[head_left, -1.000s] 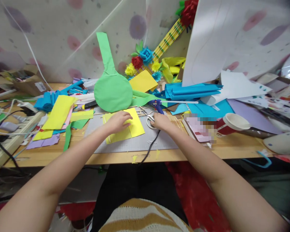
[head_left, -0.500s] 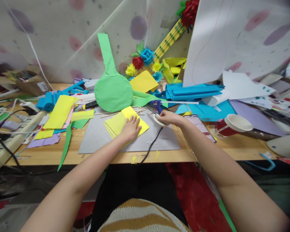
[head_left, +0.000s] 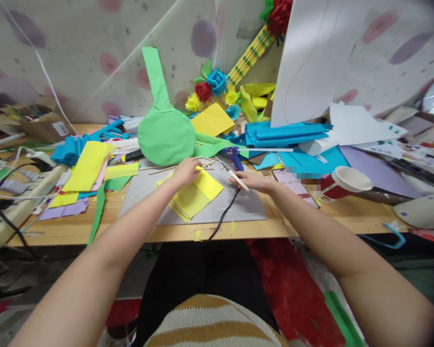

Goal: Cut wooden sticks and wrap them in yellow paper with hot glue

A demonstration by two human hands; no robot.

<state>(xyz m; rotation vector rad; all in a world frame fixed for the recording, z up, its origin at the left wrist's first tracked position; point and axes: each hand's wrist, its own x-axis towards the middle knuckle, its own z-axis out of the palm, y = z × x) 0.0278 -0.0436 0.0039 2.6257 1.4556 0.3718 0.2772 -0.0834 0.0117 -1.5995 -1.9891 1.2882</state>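
My right hand (head_left: 255, 183) is closed round the white handles of a pair of scissors (head_left: 237, 179), whose blades point away to the upper left. At the far corner of a folded yellow crepe paper (head_left: 195, 198), my left hand (head_left: 186, 171) has its fingers curled over the edge, gripping it. The paper lies on a grey mat (head_left: 141, 193). Just beyond the scissors rests a blue glue gun (head_left: 233, 156) with a white glue stick in its back. Thin wooden sticks (head_left: 161, 169) are scattered behind the paper, partly hidden by my left hand.
A green paper-covered round shape with a neck (head_left: 166, 137) leans at the back. Yellow paper strips (head_left: 88, 166) and a power strip (head_left: 25, 207) lie left. To the right are a phone (head_left: 292, 185), a red-and-white cup (head_left: 342, 184) and blue paper rolls (head_left: 287, 134). A black cord (head_left: 224, 217) crosses the mat.
My left hand has moved from lying flat on the yellow paper to its far edge, with fingers curled. The scissors have turned in my right hand, and their handles now lie closer together.
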